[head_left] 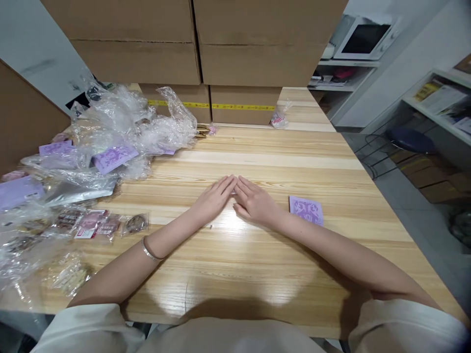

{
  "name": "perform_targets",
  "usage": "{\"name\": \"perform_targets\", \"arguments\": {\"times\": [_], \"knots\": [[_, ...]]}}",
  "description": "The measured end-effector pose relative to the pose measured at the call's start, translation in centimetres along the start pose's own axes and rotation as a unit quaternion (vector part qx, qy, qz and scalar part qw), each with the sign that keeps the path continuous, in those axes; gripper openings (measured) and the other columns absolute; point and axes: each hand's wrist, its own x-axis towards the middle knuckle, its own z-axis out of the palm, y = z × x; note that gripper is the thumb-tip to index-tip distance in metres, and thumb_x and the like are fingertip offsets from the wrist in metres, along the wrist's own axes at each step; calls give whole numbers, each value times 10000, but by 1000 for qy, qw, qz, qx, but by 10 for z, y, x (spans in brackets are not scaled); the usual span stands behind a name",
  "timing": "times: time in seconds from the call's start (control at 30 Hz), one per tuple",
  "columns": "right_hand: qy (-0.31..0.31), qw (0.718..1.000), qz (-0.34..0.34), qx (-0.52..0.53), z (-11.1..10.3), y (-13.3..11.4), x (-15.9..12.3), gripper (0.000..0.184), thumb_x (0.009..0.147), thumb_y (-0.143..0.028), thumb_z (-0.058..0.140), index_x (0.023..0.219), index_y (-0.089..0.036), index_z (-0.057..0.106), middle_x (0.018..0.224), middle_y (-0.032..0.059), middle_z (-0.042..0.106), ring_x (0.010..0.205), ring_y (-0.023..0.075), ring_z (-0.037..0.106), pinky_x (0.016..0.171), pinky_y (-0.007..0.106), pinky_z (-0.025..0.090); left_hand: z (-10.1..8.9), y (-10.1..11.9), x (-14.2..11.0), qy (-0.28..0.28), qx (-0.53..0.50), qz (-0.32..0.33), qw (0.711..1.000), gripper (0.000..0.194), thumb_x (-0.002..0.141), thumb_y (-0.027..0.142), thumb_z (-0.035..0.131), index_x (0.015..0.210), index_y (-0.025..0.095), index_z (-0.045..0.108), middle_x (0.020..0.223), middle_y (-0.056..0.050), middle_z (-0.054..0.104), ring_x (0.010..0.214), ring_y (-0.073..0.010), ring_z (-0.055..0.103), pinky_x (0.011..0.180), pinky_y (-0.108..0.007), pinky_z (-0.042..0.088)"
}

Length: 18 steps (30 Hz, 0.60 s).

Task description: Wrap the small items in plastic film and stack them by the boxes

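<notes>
My left hand [215,200] lies palm down on the wooden table [235,274], fingers stretched out. My right hand [255,202] rests flat beside it, its thumb a little apart, and the fingertips of both hands meet in the middle. A small pale glint shows between the fingers; I cannot make out what it is. Close to my right wrist lies a purple patterned card or packet [307,210], partly covered by the forearm. Left of my left forearm is a small clear packet with a dark round item [136,223].
Crumpled clear plastic bags [125,117] and a silver pouch [83,191] heap up at the left, with purple packets [115,158] among them. Stacked cardboard boxes [246,105] wall off the back. A small bag [279,117] sits by them. A stool [412,139] stands beyond the right edge.
</notes>
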Motion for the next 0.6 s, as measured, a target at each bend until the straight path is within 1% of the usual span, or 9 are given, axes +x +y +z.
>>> {"name": "perform_targets", "arguments": {"times": [0.1,0.2,0.27,0.37,0.4,0.43,0.47,0.5,0.6], "knots": [[7,1000,-18,6,-3,7,-7,565,933,-260,506,1407,45,461,1475,255,466,1402,306,424,1134,453,410,-4,-4,3,-19,-65,6,998,481,1022,236,380,1482,96,364,1496,-215,455,1405,-262,429,1147,-466,378],[14,1000,1,12,-12,14,-8,419,996,-274,451,1360,-92,551,1385,186,588,1239,262,585,1019,428,497,-13,-3,6,-5,-171,-11,985,404,1030,299,397,1409,173,462,1401,-140,574,1306,-212,536,1111,-420,431],[9,999,11,36,-19,25,-6,350,1005,-337,467,1279,-181,620,1246,134,685,1100,261,643,956,442,508,-18,-2,6,19,-225,-61,972,372,1024,326,424,1367,194,488,1335,-116,611,1234,-196,583,1059,-387,475],[87,975,127,161,-27,64,3,287,923,-390,617,1142,-210,661,1081,97,727,980,256,651,886,423,519,-19,-5,4,87,-251,-142,954,385,1013,361,451,1348,174,475,1279,-133,585,1178,-201,592,1013,-382,492],[150,941,210,218,-30,84,9,290,878,-383,671,1104,-204,651,1039,87,725,928,240,655,838,395,535,-18,-7,4,105,-254,-160,948,382,1014,366,446,1342,173,474,1265,-133,574,1167,-199,589,1009,-384,488],[228,877,310,288,-33,107,17,305,835,-358,718,1080,-201,629,993,63,721,871,211,656,776,347,548,-16,-10,4,115,-259,-176,943,372,1016,368,436,1332,176,477,1251,-128,570,1156,-196,587,1006,-385,484],[309,783,410,352,-36,133,26,314,803,-325,749,1054,-206,604,882,18,708,764,175,643,689,295,549,-14,-13,3,120,-267,-190,937,360,1017,370,429,1319,180,484,1238,-121,572,1143,-192,589,1004,-384,481],[341,743,453,357,-40,159,37,271,868,-326,675,1082,-201,564,780,-14,667,659,143,605,600,252,528,-13,-15,3,121,-277,-203,932,353,1017,375,426,1309,186,489,1231,-114,576,1134,-189,592,1001,-382,481],[376,685,508,362,-52,227,74,162,1000,-284,462,1042,-160,557,682,-34,579,545,99,530,506,199,478,-10,-18,4,110,-305,-222,920,356,1016,388,420,1306,195,489,1225,-104,589,1142,-191,591,1011,-384,473]]}}
